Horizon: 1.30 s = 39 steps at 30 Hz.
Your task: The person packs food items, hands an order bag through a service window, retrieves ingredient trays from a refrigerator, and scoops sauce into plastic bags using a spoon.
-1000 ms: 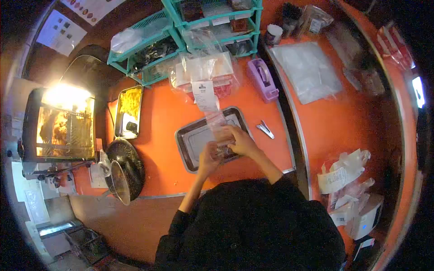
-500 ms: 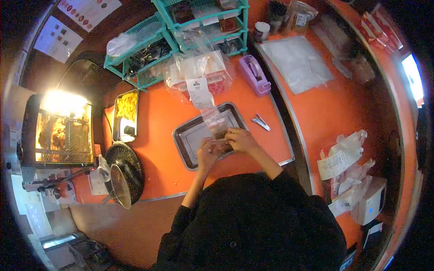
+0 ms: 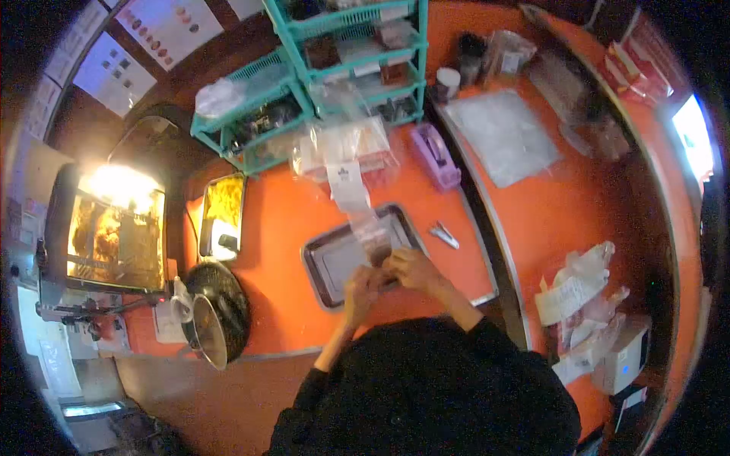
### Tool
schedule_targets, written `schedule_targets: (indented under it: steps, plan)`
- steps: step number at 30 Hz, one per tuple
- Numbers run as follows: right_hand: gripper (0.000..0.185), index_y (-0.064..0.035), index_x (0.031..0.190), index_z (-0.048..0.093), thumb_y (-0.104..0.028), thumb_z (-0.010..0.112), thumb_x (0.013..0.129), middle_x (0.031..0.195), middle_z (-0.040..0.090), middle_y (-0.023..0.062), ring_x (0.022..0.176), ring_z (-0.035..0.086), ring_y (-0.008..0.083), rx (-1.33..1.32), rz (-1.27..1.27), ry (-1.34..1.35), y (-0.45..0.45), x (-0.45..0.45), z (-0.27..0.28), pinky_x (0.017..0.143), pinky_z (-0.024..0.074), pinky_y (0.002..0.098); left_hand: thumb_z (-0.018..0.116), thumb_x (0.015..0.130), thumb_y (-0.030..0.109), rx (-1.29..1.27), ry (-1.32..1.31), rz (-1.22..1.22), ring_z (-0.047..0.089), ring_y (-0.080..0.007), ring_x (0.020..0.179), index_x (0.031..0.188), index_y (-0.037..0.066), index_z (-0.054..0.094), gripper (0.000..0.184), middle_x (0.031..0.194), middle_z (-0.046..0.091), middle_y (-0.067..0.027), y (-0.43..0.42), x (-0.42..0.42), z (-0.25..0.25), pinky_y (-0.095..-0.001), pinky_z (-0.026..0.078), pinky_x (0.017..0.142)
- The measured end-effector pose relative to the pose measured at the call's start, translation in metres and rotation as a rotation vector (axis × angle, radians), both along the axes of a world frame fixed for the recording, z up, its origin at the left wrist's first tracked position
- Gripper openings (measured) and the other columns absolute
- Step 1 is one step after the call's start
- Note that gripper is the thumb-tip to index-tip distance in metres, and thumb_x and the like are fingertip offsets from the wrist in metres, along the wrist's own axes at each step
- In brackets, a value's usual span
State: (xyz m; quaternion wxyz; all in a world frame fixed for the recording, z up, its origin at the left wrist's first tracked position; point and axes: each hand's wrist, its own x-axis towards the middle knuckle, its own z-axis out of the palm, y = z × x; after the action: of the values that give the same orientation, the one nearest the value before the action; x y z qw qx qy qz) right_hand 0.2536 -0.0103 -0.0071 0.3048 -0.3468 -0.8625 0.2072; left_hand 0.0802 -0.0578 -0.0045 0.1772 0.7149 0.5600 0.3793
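Note:
My left hand (image 3: 360, 295) and my right hand (image 3: 415, 269) are close together over the near edge of a dark metal tray (image 3: 319, 275). Both have their fingers closed on a small clear plastic bag (image 3: 372, 242) with something brownish inside; blur hides what it is. The bag slants away from me over the tray, toward a white receipt (image 3: 349, 188). That receipt hangs on a clear carrier bag (image 3: 308, 161) with a white and red box (image 3: 357, 137) inside. A silver clip-like tool (image 3: 444, 235) lies to the right of the tray.
A purple tape dispenser (image 3: 436, 157) and flat clear bags (image 3: 504, 137) are at the right rear. Teal basket shelves (image 3: 304, 99) stand behind. On the left are a lit heated cabinet (image 3: 114, 228), a tray of yellow food (image 3: 223, 205), and a black pan (image 3: 236, 304) with a strainer (image 3: 211, 330).
The view has tilted, so the counter and everything on it appear lower. My hands remain together at the small bag, with the fingers drawn slightly closer.

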Motion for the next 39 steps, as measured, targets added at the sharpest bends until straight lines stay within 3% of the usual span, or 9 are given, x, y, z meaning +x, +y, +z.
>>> schedule_targets:
  steps: [9,19,22,24,29,30,33,34,39]
  plan:
    - [0.01,-0.0016,0.089,0.054,-0.007,0.049,0.081,0.085,0.056,0.0144,0.081,0.056,0.0285,-0.45,-0.149,0.165,0.068,0.006,0.134,0.073,0.0431,0.0349,0.057,0.083,0.015,0.018,-0.435,-0.069,0.056,-0.018,0.073,0.089,0.003,0.06,0.013,0.083,0.059,-0.0085,0.084,0.023,0.113,-0.0268,0.043,0.066]
    - [0.018,-0.0006,0.088,0.053,-0.01,0.057,0.073,0.083,0.057,0.0206,0.08,0.055,0.0383,0.451,-0.232,0.139,0.257,0.042,0.344,0.067,0.0442,0.0428,0.051,0.088,0.018,0.481,-0.501,-0.135,0.056,-0.0103,0.068,0.093,0.0,0.058,0.02,0.072,0.059,-0.0063,0.309,0.069,0.285,-0.0249,0.045,0.062]
    - [0.018,-0.0004,0.086,0.058,-0.01,0.055,0.071,0.084,0.059,0.0215,0.082,0.056,0.0394,0.441,-0.31,0.002,0.327,0.047,0.358,0.068,0.0461,0.043,0.048,0.089,0.018,0.324,-0.539,-0.207,0.058,-0.0158,0.075,0.097,0.0,0.054,0.021,0.085,0.059,-0.0092,0.373,0.076,0.294,-0.0283,0.047,0.064]
    - [0.021,-0.0009,0.085,0.061,-0.018,0.056,0.074,0.083,0.06,0.0213,0.081,0.058,0.0381,0.519,-0.455,-0.203,0.369,0.046,0.356,0.069,0.0467,0.0432,0.044,0.089,0.023,-0.283,-1.176,-0.301,0.059,-0.0215,0.083,0.099,0.004,0.058,0.025,0.095,0.06,-0.0085,0.401,0.085,0.3,-0.034,0.048,0.077]
    - [0.025,-0.0003,0.079,0.063,-0.023,0.054,0.076,0.082,0.062,0.0195,0.076,0.06,0.0343,0.467,-0.5,-0.177,0.426,0.029,0.348,0.069,0.048,0.0426,0.043,0.088,0.023,-0.264,-1.051,-0.459,0.055,-0.0238,0.092,0.105,0.0,0.05,0.029,0.103,0.053,-0.0135,0.426,0.094,0.295,-0.0367,0.053,0.073]
    - [0.039,-0.0029,0.113,0.05,-0.02,0.049,0.077,0.114,0.051,0.0211,0.104,0.051,0.0319,0.164,-0.553,-0.223,0.421,0.02,0.358,0.089,0.0396,0.0434,0.043,0.087,0.023,-0.182,-0.979,-0.525,0.056,-0.0224,0.091,0.104,0.001,0.052,0.029,0.101,0.056,-0.0114,0.428,0.088,0.291,-0.037,0.052,0.074]
    - [0.046,-0.0127,0.13,0.036,-0.019,0.036,0.085,0.131,0.039,0.0121,0.122,0.035,0.0282,0.376,-0.574,-0.319,0.421,0.018,0.367,0.102,0.0268,0.0436,0.047,0.085,0.031,-0.417,-0.975,-0.479,0.057,-0.0227,0.086,0.11,0.003,0.049,0.037,0.101,0.056,-0.0104,0.431,0.082,0.302,-0.0362,0.051,0.069]
    - [0.034,-0.0011,0.104,0.057,-0.016,0.052,0.074,0.109,0.055,0.0235,0.103,0.052,0.0345,0.658,-0.764,-0.194,0.454,0.013,0.337,0.084,0.0433,0.0443,0.048,0.086,0.031,-0.401,-0.945,-0.494,0.058,-0.0229,0.083,0.11,0.003,0.048,0.037,0.099,0.056,-0.0112,0.431,0.08,0.301,-0.0348,0.051,0.067]
    - [0.053,-0.0046,0.114,0.053,-0.022,0.065,0.065,0.12,0.05,0.0187,0.112,0.047,0.034,0.26,-0.437,-0.373,0.422,0.025,0.368,0.096,0.034,0.0459,0.049,0.086,0.031,-0.352,-0.778,-0.371,0.059,-0.0223,0.074,0.112,0.004,0.045,0.038,0.091,0.059,-0.0133,0.404,0.078,0.305,-0.0316,0.05,0.063]
